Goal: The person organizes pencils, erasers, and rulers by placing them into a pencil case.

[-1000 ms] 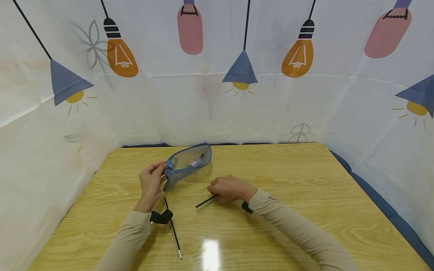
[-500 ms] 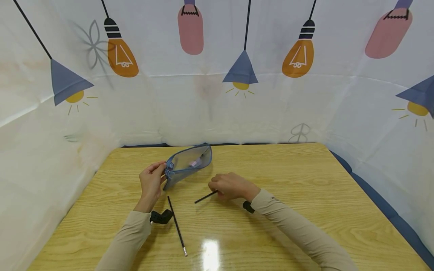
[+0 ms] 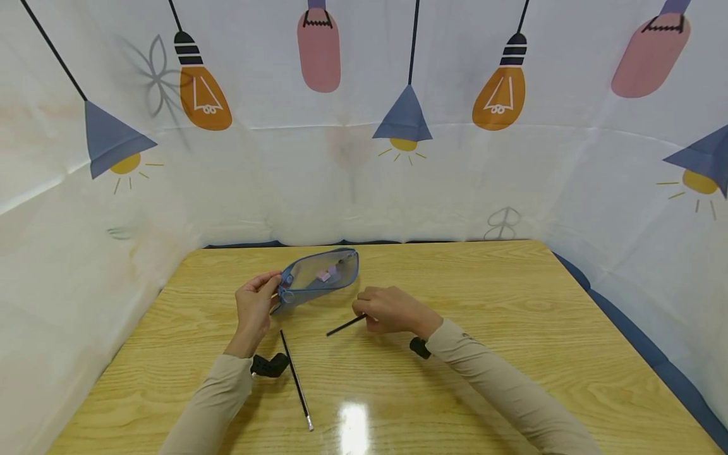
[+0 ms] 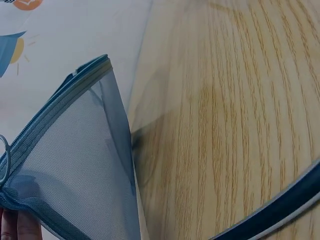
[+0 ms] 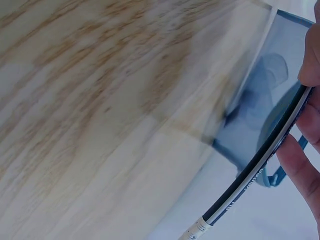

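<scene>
My left hand (image 3: 253,309) pinches the near left corner of a blue mesh zip pouch (image 3: 309,296), whose top gapes open. Inside lie small pinkish-purple items (image 3: 324,276), their kind unclear. In the left wrist view the mesh pouch (image 4: 80,150) stands tilted above the wood. My right hand (image 3: 392,309), right of the pouch, holds a dark pencil (image 3: 345,325) between thumb and fingers. Its metal ferrule (image 5: 200,227) shows in the right wrist view, with lettering along the shaft. Another dark pencil (image 3: 298,382) with a pale eraser end lies beside my left wrist.
The wooden table (image 3: 483,379) spreads under both hands. A white printed cloth (image 3: 443,189) hangs behind it and along the sides. Black wrist cameras (image 3: 270,365) sit at both cuffs.
My right hand has risen slightly up and right with the pencil. The pouch's far end has dipped and its mouth has turned toward me. The loose pencil has shifted a little right.
</scene>
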A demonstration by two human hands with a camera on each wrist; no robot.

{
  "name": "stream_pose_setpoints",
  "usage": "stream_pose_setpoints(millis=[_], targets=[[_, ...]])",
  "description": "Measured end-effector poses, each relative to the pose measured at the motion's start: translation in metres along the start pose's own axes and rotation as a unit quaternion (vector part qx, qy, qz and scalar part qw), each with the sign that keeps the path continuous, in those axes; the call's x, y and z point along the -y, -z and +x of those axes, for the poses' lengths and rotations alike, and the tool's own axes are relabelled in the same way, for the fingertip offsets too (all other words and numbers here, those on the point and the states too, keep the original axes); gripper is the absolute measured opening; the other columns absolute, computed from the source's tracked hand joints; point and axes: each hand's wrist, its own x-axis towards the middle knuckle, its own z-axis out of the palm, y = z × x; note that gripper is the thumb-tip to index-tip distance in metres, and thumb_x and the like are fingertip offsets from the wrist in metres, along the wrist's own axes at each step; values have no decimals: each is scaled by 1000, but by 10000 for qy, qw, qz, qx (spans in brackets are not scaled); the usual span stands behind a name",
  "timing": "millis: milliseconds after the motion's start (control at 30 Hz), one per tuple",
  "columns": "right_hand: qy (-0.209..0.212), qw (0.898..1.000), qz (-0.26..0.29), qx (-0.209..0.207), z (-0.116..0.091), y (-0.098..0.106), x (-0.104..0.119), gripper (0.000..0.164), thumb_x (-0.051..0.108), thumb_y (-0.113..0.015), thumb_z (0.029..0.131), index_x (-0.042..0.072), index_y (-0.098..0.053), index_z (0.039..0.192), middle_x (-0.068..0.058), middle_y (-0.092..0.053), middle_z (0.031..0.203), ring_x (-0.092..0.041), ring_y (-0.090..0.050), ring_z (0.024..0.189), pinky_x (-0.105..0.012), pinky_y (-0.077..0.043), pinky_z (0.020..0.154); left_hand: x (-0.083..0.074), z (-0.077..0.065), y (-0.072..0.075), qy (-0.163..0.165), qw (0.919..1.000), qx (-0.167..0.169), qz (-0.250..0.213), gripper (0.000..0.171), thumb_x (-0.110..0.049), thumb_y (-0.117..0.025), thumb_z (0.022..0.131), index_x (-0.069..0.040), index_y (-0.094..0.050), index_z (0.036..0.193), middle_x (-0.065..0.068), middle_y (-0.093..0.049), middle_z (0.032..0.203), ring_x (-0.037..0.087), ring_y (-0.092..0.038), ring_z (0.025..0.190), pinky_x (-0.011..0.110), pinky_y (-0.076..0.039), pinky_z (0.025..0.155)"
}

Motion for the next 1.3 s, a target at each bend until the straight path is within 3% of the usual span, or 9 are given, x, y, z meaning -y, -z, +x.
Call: stream_pose_setpoints(millis=[300, 600, 733, 1000, 1300], targets=[[77, 9986, 24, -523, -1, 7, 1, 18, 0, -64, 78, 14, -55, 84, 5, -53, 80, -9, -43, 68, -19, -31, 50, 0, 0, -3, 32, 9999, 164, 25, 24, 1, -66, 91, 15, -64, 110, 0, -71, 76, 8, -66, 68, 25, -55, 60], [172, 9908, 17, -1342, -1, 12, 1, 22, -4, -63, 76, 13, -58, 88, 2, -57, 82, -9, -47, 67, -20, -36, 51, 1, -2, -3, -3, 9986, 514, 100, 7, 0, -66, 91, 0, -72, 95, 0, -70, 77, 10, -65, 67, 25, -55, 60], [187, 9874, 111, -1565, 1, 15, 1, 22, -5, -64, 76, 13, -58, 90, 1, -58, 84, -10, -50, 68, -21, -38, 52, 1, -3, -5, -42, 9973, 723, 148, 10, -1, -66, 92, 3, -72, 98, -1, -70, 78, 9, -65, 68, 26, -55, 61], [201, 9816, 187, -1888, 6, 20, 2, 11, 2, -56, 86, 11, -61, 90, -2, -59, 85, -11, -53, 71, -22, -44, 56, 0, -5, -5, 28, 9932, 1119, 325, 19, -6, -66, 93, 7, -68, 107, -1, -70, 82, 10, -66, 72, 31, -57, 66], [209, 9735, 175, -2269, 13, 22, 4, 20, -2, -72, 75, 10, -63, 89, 0, -59, 85, -10, -55, 72, -18, -45, 57, 0, -4, -4, 1, 9967, 745, 328, 19, -2, -66, 92, 9, -67, 107, -2, -70, 81, 10, -65, 69, 26, -56, 62]])
